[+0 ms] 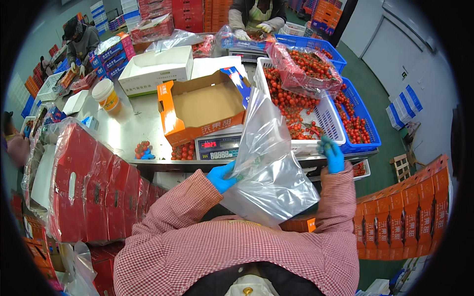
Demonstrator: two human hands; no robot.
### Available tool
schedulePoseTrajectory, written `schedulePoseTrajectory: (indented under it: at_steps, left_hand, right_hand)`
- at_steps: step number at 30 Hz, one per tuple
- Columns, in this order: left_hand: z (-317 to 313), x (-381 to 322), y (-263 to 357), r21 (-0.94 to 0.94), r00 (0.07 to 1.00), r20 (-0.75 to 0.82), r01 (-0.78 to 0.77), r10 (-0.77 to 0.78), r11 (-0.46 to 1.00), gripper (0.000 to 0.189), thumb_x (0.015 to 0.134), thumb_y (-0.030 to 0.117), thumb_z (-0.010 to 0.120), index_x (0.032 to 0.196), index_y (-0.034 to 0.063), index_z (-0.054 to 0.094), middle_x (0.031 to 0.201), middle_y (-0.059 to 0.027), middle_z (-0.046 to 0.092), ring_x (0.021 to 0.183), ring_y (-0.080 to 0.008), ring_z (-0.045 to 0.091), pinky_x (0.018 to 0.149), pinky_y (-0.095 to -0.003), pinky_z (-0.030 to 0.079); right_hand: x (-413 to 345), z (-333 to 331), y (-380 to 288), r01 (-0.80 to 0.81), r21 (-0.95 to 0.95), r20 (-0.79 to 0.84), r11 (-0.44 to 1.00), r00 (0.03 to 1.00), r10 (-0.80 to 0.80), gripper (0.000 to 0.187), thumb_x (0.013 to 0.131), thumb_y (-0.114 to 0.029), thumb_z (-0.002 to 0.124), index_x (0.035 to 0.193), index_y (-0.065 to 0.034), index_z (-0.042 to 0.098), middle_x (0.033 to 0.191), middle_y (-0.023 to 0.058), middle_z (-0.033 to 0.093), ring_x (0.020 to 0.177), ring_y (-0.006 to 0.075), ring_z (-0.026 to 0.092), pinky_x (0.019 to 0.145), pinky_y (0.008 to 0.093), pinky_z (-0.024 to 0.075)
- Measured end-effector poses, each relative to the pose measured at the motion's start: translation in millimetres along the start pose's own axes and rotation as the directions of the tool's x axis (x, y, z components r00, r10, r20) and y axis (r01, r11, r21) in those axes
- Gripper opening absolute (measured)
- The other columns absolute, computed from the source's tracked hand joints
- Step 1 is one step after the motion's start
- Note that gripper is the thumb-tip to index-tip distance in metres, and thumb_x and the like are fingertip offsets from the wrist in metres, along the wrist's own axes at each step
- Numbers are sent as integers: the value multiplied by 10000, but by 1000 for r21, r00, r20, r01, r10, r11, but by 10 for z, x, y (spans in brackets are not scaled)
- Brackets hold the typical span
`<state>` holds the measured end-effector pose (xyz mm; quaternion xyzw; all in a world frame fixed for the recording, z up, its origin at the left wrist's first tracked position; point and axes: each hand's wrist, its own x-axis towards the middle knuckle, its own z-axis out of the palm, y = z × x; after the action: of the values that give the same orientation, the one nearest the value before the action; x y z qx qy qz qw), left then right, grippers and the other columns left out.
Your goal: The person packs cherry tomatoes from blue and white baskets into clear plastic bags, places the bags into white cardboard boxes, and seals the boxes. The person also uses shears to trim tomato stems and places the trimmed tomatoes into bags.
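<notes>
A clear plastic bag (266, 148) hangs in front of my chest, its upper end leaning against the table edge. My left hand (224, 177), in a blue glove, grips the bag's left side. Apart from the bag, my right hand (333, 155) is raised at the near corner of a white plastic crate (335, 124) of cherry tomatoes (279, 94). Its fingertips are blurred, and I see nothing held in it. Ahead of my left hand, an open orange cardboard tray (207, 101) rests tilted on a digital scale (218, 146).
Blue crates (361, 114) of tomatoes flank the white one, and a bagged pink box (303, 70) lies across it. A white carton (157, 70) and a lidded bucket (106, 95) stand on the metal table. Wrapped red boxes (89, 185) are at left, orange boxes (403, 214) at right. A co-worker (257, 18) works opposite.
</notes>
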<state>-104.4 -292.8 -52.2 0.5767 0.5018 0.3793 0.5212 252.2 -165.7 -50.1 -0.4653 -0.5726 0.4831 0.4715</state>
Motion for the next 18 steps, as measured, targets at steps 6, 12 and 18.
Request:
schedulePoseTrajectory:
  at_steps: [6, 12, 18]
  left_hand:
    - [-19, -27, -94, -63, 999, -15, 42, -43, 997, 585, 783, 40, 581, 1310, 58, 328, 1168, -98, 518, 1043, -181, 501, 911, -310, 387]
    - [-143, 46, -252, -204, 978, -208, -18, -26, 979, 705, 716, 13, 620, 1335, 145, 308, 1147, -93, 507, 941, -185, 516, 884, -311, 403]
    - [113, 207, -67, 322, 894, -415, -29, 168, 946, 588, 705, 237, 701, 1201, 66, 436, 1014, -160, 517, 885, -253, 522, 769, -361, 441]
  right_hand:
    - [194, 1038, -784, 185, -304, 524, 934, 852, 2, 541, 749, -171, 649, 1208, 8, 423, 1046, 131, 575, 968, 221, 553, 856, 324, 423]
    - [260, 1005, -647, -221, -63, 660, 973, 722, 207, 195, 789, -26, 576, 974, 33, 592, 843, 105, 631, 788, 169, 604, 736, 283, 485]
    - [218, 837, -107, -124, -175, 382, 977, 906, 184, 214, 705, -182, 694, 763, -12, 578, 691, 61, 595, 638, 119, 563, 574, 252, 462]
